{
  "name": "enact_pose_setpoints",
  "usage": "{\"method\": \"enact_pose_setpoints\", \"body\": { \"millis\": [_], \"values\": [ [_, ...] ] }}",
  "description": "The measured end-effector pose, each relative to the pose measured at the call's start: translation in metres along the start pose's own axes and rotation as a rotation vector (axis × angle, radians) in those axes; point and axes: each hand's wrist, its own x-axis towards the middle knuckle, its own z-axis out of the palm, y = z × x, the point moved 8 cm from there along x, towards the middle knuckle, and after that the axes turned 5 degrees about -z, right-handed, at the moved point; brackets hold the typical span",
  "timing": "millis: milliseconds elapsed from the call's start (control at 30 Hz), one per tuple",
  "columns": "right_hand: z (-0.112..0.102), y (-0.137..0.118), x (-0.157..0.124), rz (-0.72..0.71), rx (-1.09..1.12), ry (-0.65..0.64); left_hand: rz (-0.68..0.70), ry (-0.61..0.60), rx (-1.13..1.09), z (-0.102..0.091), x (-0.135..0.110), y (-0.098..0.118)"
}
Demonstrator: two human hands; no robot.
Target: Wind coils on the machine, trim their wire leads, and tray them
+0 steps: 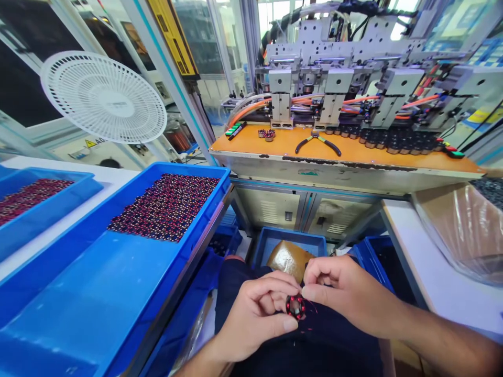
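Observation:
A small round wound coil part (295, 307), dark with red windings, is pinched between both my hands above my lap. My left hand (257, 314) grips it from the left with thumb and fingers closed. My right hand (341, 290) pinches at its upper right edge, where thin red wire ends stick out. A large blue tray (98, 293) to my left holds a pile of several similar coil parts (167, 207) at its far end.
A second blue tray (39, 209) with more parts lies at far left. A white fan (102, 97) stands behind. Ahead is an orange bench (353, 152) with pliers (318, 141), loose coils (267, 134) and a winding machine (353, 78). Blue bins (291, 243) sit below; a plastic bag (463, 230) lies right.

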Motion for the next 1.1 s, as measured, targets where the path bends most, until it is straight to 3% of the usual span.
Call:
{"method": "enact_pose_setpoints", "body": {
  "millis": [100, 233, 467, 700, 1100],
  "values": [
    [0.005, 0.003, -0.002, 0.076, 0.069, -0.047, 0.007, -0.006, 0.039, 0.000, 0.001, 0.001],
    [0.006, 0.001, -0.002, 0.098, -0.017, -0.088, 0.010, -0.009, 0.066, 0.000, -0.001, 0.001],
    [0.007, -0.007, -0.007, 0.001, -0.126, -0.101, -0.052, -0.039, -0.026, 0.005, 0.000, -0.003],
    [0.006, -0.008, -0.016, -0.070, -0.179, -0.070, -0.054, -0.030, 0.017, 0.003, 0.001, -0.006],
    [0.010, -0.007, -0.025, -0.045, -0.219, -0.062, -0.013, 0.006, 0.045, 0.007, 0.000, 0.000]
  ]
}}
